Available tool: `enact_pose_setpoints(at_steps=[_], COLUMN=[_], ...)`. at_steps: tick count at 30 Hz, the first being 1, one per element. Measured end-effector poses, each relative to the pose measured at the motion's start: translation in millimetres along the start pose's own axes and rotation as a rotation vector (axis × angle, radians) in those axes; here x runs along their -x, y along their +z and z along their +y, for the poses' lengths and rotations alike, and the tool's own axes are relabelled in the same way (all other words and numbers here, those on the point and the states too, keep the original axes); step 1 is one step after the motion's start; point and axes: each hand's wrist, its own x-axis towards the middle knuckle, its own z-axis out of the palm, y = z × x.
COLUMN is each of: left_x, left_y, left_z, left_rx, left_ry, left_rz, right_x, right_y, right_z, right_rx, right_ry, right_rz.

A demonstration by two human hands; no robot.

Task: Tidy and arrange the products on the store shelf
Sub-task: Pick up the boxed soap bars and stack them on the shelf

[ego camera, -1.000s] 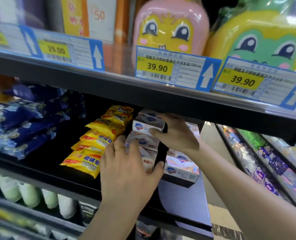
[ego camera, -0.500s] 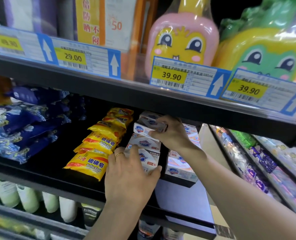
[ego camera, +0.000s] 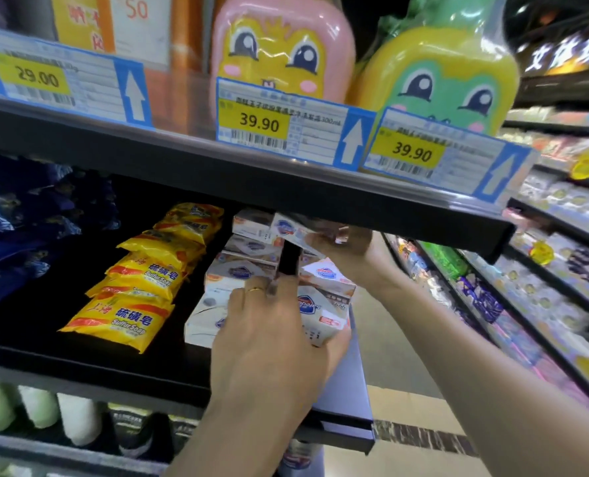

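Both hands are in among the white soap boxes at the right end of the black middle shelf [ego camera: 89, 359]. The left hand [ego camera: 272, 342], a ring on one finger, lies flat over the near boxes with fingers spread wide across their tops and its thumb curled round the right side of the front box [ego camera: 315, 321], so it is pressing and steadying rather than lifting. The right hand [ego camera: 346, 249] is up high, just under the edge of the upper shelf [ego camera: 286, 187], with fingers closed round a single white soap box [ego camera: 291, 230] that sits tilted at the top of the stack. Under it more white boxes are piled in two columns, with a dark upright divider [ego camera: 288, 259] between them. Just left of the boxes runs a row of yellow sulfur soap packs [ego camera: 127, 315], overlapping from near to far. Further left, blue bagged goods [ego camera: 17, 242] fill the shelf. On the upper shelf stand a pink cartoon bottle [ego camera: 279, 46] and, to its right, a green and yellow cartoon bottle [ego camera: 448, 77], with price tags reading 39.90 in front of them.
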Motion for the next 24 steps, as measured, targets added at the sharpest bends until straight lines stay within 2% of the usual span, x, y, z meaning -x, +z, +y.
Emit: enact_pose_setpoints(at_steps=[2,5,6,8,10,13,17,24], left_x=[1,-6,-8,-16,-19,-24,-32,-33], left_y=[21,59,72,80,66,80,91,98], left_z=[14,30,33,37,43,42,45,41], left_rx=[0.036,0.225,0.247,0.087,-0.052,-0.051,-0.042,-0.046], left_ry=[-0.014,-0.022,-0.021,-0.039,-0.047,-0.062,-0.073,-0.077], left_rz=[-0.055,-0.271,-0.280,-0.109,-0.048,-0.010,0.027,0.046], right_x=[-3,-13,-17,-23,-32,-43,-54,-64], right_y=[-22,-42,-45,-47,-46,-38,-26,-17], right_z=[11,26,31,40,47,53,55,63], right_rx=[0.041,0.097,0.127,0.188,0.235,0.310,0.222,0.325], right_ry=[0.018,0.087,0.116,0.175,0.184,0.184,0.188,0.124], right_rz=[-0.021,-0.053,-0.072,-0.074,-0.053,-0.076,-0.159,-0.035])
